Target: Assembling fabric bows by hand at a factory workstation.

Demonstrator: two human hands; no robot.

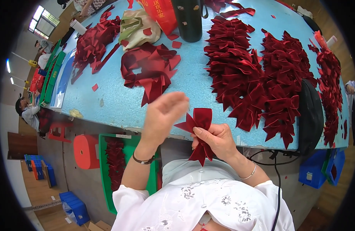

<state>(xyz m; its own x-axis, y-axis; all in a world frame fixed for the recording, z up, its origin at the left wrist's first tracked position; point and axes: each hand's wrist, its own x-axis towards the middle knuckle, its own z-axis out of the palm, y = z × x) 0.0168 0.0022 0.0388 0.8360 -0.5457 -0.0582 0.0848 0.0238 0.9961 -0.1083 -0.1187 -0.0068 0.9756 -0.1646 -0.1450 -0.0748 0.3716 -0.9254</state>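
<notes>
My right hand [220,140] pinches a dark red velvet ribbon bow [202,116] at its middle, thumb on top. One loop of the bow stands up above the thumb, and forked tails hang below the fingers. My left hand [164,113] is raised just left of the bow, apart from it, slightly blurred. Its fingers are loosely bent and apart from the thumb side, with nothing visible in them. Beyond my left hand lies a loose heap of red ribbon [148,67] on the light blue table [119,106].
Rows of finished bows [233,69] cover the table's right side, beside a black pouch [311,115]. A dark cylindrical bottle [188,19], a cloth bag [137,29] and more ribbon [93,42] stand behind. A green crate [104,169] and red stool [86,151] are below left.
</notes>
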